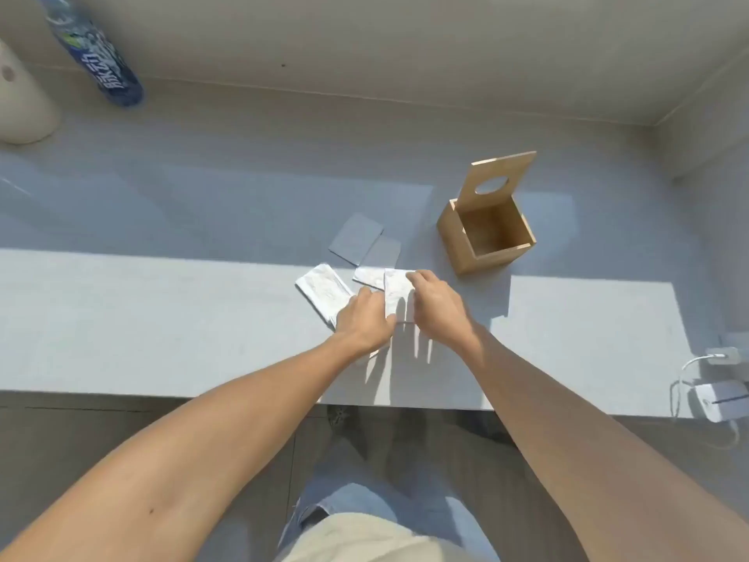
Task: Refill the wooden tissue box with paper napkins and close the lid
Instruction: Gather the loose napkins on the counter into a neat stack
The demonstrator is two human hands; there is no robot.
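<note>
A napkin [399, 296] is pinched between the left hand [364, 322] and right hand [435, 304], close together over the table [162, 318]. More napkins [324, 292] are scattered just behind. Farther right, the box [486, 237] is parked empty, lid [496, 178] flipped up.

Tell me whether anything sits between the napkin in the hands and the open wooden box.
Nothing visible does. Both hands, left hand and right hand, hold a napkin; bare table lies between it and the wooden box, whose lid stands raised behind.
</note>
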